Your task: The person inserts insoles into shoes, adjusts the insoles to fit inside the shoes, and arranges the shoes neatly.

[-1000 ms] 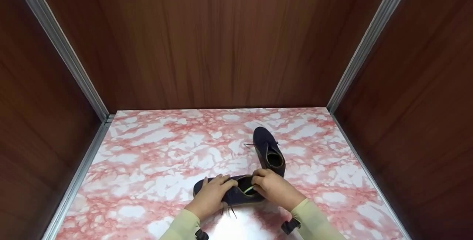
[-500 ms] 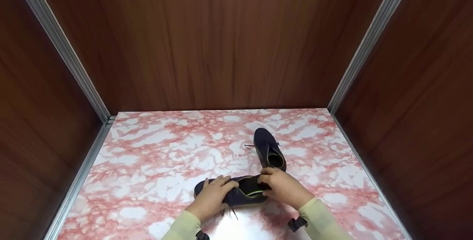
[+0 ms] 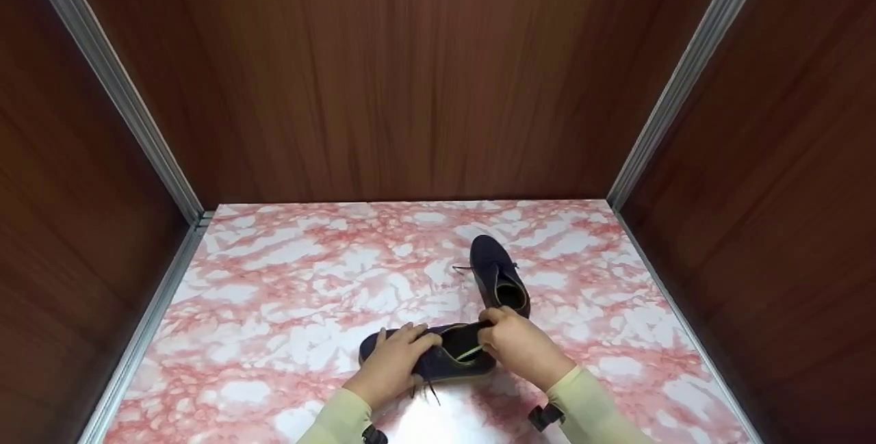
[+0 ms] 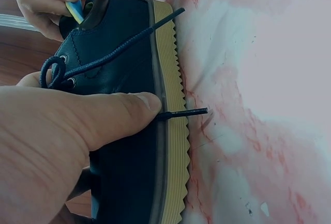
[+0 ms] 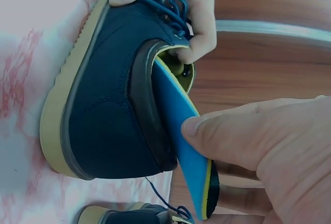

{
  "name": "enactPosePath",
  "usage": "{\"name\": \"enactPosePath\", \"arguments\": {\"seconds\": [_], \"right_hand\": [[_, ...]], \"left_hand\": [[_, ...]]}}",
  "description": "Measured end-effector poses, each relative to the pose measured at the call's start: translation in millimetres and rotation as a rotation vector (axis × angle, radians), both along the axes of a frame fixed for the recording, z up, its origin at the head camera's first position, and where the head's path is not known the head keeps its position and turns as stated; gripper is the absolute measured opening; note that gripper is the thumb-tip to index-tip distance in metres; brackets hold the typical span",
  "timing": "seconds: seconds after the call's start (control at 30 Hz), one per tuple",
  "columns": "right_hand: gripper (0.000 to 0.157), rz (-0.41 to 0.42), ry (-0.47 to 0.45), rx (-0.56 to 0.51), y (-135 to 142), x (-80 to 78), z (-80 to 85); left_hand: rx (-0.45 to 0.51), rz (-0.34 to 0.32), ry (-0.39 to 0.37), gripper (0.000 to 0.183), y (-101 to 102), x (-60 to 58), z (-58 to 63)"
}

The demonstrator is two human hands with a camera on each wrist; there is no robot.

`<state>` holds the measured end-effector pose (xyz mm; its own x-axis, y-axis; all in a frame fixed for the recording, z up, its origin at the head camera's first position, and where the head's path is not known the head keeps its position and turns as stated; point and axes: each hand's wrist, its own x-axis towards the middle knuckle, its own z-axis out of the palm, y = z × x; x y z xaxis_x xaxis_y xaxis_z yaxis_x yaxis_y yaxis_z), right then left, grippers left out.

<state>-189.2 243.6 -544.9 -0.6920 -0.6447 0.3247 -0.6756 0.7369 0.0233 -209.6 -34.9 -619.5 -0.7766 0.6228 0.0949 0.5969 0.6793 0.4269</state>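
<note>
A dark navy lace-up shoe (image 3: 448, 371) lies sideways across the near part of the table, toe to the left, upright on its ridged tan sole (image 4: 168, 69). My left hand (image 3: 393, 365) grips its front part, thumb pressed on the near side by the sole edge. At the heel, my right hand (image 3: 523, 349) pinches an insole (image 5: 181, 125) between thumb and fingers. Blue underneath with a yellow edge and black top, the insole slants into the shoe opening. Its rear end sticks out above the heel collar (image 5: 147, 100); the front end is hidden inside.
A matching second shoe (image 3: 489, 263) stands just behind the right hand, toe pointing away, its laces loose. Both rest on a red-and-white marbled tabletop (image 3: 274, 293). Brown wood-grain panels (image 3: 410, 88) with metal corner rails (image 3: 123, 81) enclose the back and sides.
My right hand has moved slightly right with the insole's rear end, then a touch back left. The left hand and both shoes stay in nearly the same place.
</note>
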Motion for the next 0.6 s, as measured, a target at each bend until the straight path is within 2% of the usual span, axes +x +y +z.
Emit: {"name": "enactPosePath", "arguments": {"seconds": [0.4, 0.6], "right_hand": [[0.014, 0.014, -0.101, -0.072, 4.3, -4.6, -1.6], [0.01, 0.013, -0.15, -0.079, 4.5, -5.3, -2.6]], "left_hand": [[-0.017, -0.008, -0.026, 0.075, 0.3, -1.5, 4.8], [-0.035, -0.008, -0.033, 0.074, 0.4, 0.3, 2.9]]}}
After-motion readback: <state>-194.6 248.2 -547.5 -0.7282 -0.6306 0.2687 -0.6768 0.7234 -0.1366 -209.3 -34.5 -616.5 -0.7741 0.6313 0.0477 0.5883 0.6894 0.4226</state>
